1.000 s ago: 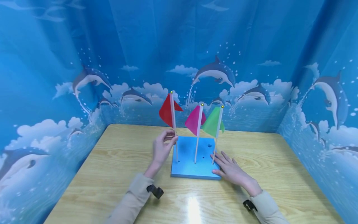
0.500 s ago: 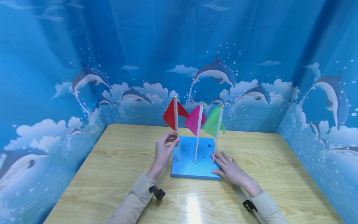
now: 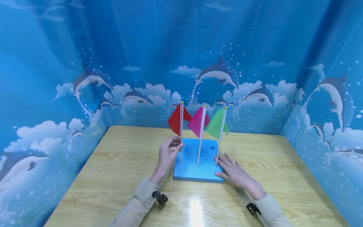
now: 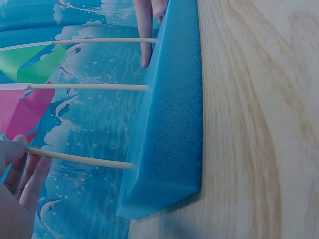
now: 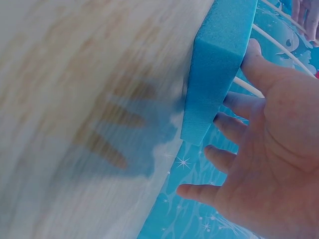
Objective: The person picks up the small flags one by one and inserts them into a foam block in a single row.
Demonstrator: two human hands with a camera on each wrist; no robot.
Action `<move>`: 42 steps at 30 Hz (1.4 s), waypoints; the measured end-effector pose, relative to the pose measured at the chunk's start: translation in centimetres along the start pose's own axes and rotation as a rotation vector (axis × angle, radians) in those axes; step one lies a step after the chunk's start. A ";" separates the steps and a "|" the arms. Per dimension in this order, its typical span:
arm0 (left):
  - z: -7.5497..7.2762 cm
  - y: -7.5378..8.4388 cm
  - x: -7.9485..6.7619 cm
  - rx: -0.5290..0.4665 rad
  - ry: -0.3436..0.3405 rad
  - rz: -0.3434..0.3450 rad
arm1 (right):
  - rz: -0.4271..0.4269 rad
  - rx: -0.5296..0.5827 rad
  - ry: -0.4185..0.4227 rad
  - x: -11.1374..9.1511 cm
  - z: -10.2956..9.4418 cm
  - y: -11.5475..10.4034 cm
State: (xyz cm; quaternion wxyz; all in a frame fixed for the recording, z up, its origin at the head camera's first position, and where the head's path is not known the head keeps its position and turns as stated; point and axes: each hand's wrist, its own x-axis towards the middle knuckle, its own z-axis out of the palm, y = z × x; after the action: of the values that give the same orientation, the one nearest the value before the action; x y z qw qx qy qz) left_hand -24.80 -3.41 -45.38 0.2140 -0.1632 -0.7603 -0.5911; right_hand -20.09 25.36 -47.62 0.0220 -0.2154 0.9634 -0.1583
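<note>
A blue foam block point(image 3: 195, 173) lies on the table with three small flags standing in it. My left hand point(image 3: 168, 155) pinches the thin wooden stick of the red flag point(image 3: 175, 120) below the cloth; the stick's foot sits in the block near its left side, as the left wrist view also shows. Upright in the middle stands a pink flag point(image 3: 196, 122), and at the right a green flag point(image 3: 215, 124). My right hand point(image 3: 235, 172) rests with straight, spread fingers on the block's right edge, beside the green flag's stick; thumb and some fingers touch the foam.
Two holes show in the block's top, a larger one point(image 3: 212, 148) near the back right corner. The wooden table point(image 3: 127, 157) extends around the block. A blue dolphin-print curtain point(image 3: 175, 47) encloses its back and sides.
The red flag has come lower and tilted rightward to nearly upright, my left hand moving down and right with it. My right hand and the other flags stay put.
</note>
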 end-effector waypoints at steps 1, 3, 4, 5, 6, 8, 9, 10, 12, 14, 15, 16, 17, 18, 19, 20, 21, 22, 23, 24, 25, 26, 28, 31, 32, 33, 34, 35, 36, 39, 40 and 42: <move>0.1 -0.4 0.0 0.017 -0.005 -0.010 | -0.001 0.001 0.001 0.0 0.0 0.0; 0.2 -0.9 -0.2 0.028 -0.012 -0.026 | -0.001 0.002 0.002 0.0 0.0 0.0; 0.2 -1.1 -0.2 0.028 -0.013 -0.032 | -0.002 0.000 0.003 0.0 0.0 0.0; 0.2 -1.1 -0.3 0.029 -0.013 -0.037 | -0.002 0.000 0.003 0.0 0.0 0.1; 0.3 -1.2 -0.3 0.033 -0.013 -0.041 | -0.002 0.001 0.003 0.0 0.0 0.1; 0.3 -1.2 -0.3 0.042 -0.013 -0.049 | -0.001 0.002 0.004 0.0 0.0 0.1; 0.3 -1.1 -0.3 0.057 -0.015 -0.052 | -0.001 0.003 0.005 0.0 0.0 0.1; 0.3 -1.1 -0.3 0.070 -0.018 -0.059 | -0.001 0.003 0.005 0.0 0.0 0.1; 0.3 -1.0 -0.3 0.083 -0.023 -0.064 | -0.001 0.005 0.002 0.0 0.0 0.1; 0.3 -0.9 -0.3 0.083 -0.029 -0.070 | -0.002 0.004 -0.002 -0.1 0.1 0.1; 0.3 -0.8 -0.3 0.079 -0.031 -0.073 | -0.002 0.004 -0.005 -0.1 0.1 0.1; 0.3 -0.8 -0.3 0.066 -0.033 -0.076 | -0.002 0.005 -0.008 -0.1 0.1 0.1; 0.2 -0.8 -0.3 0.055 -0.035 -0.075 | -0.001 0.006 -0.011 -0.1 0.0 0.1; 0.2 -0.8 -0.3 0.044 -0.036 -0.074 | -0.001 0.007 -0.012 -0.1 0.0 0.1; 0.2 -0.8 -0.3 0.024 -0.038 -0.074 | -0.001 0.010 -0.012 -0.1 0.0 0.0; 0.1 -0.8 -0.3 0.003 -0.039 -0.072 | -0.001 0.015 -0.012 -0.1 0.0 0.0; 0.1 -0.8 -0.3 -0.010 -0.040 -0.072 | -0.002 0.018 -0.011 -0.2 0.0 0.0; 0.1 -0.9 -0.3 -0.024 -0.043 -0.071 | -0.002 0.020 -0.010 -0.2 -0.1 -0.1; 0.1 -0.9 -0.3 -0.027 -0.046 -0.070 | -0.002 0.022 -0.008 -0.2 -0.1 -0.1; 0.1 -0.9 -0.2 -0.030 -0.048 -0.070 | -0.002 0.025 -0.006 -0.2 -0.1 -0.1; 0.1 -0.9 -0.2 -0.027 -0.051 -0.073 | -0.003 0.025 -0.003 -0.2 -0.2 -0.1; 0.1 -0.9 -0.2 -0.010 -0.053 -0.072 | -0.005 0.023 0.000 -0.2 -0.2 -0.1; 0.2 -0.8 -0.2 0.020 -0.058 -0.076 | -0.006 0.017 0.003 -0.2 -0.2 -0.1; 0.4 -0.8 -0.1 0.049 -0.064 -0.064 | -0.010 0.015 0.007 -0.3 -0.3 -0.1; 0.4 -0.8 0.0 0.056 -0.065 -0.061 | -0.010 0.016 0.007 -0.3 -0.3 -0.1; 0.5 -0.8 0.0 0.057 -0.067 -0.060 | -0.010 0.017 0.006 -0.3 -0.3 -0.1; 0.5 -0.8 0.1 0.058 -0.067 -0.058 | -0.011 0.019 0.007 -0.3 -0.4 -0.1; 0.6 -0.8 0.1 0.058 -0.067 -0.058 | -0.011 0.019 0.006 -0.3 -0.4 -0.1; 0.6 -0.8 0.1 0.062 -0.068 -0.061 | -0.010 0.020 0.006 -0.3 -0.4 -0.1; 0.6 -0.7 0.2 0.068 -0.066 -0.076 | -0.007 0.026 0.003 -0.3 -0.4 -0.2; 0.6 -0.7 0.2 0.068 -0.065 -0.080 | -0.005 0.028 0.002 -0.3 -0.4 -0.1; 0.6 -0.7 0.2 0.072 -0.070 -0.087 | -0.001 0.030 0.001 -0.2 -0.3 -0.1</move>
State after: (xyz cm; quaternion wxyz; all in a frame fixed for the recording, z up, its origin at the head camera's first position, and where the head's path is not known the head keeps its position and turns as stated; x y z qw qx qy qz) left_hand -25.42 -3.06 -45.98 0.1672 -0.1427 -0.7944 -0.5662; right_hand -19.88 25.45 -47.28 0.0246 -0.2155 0.9608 -0.1727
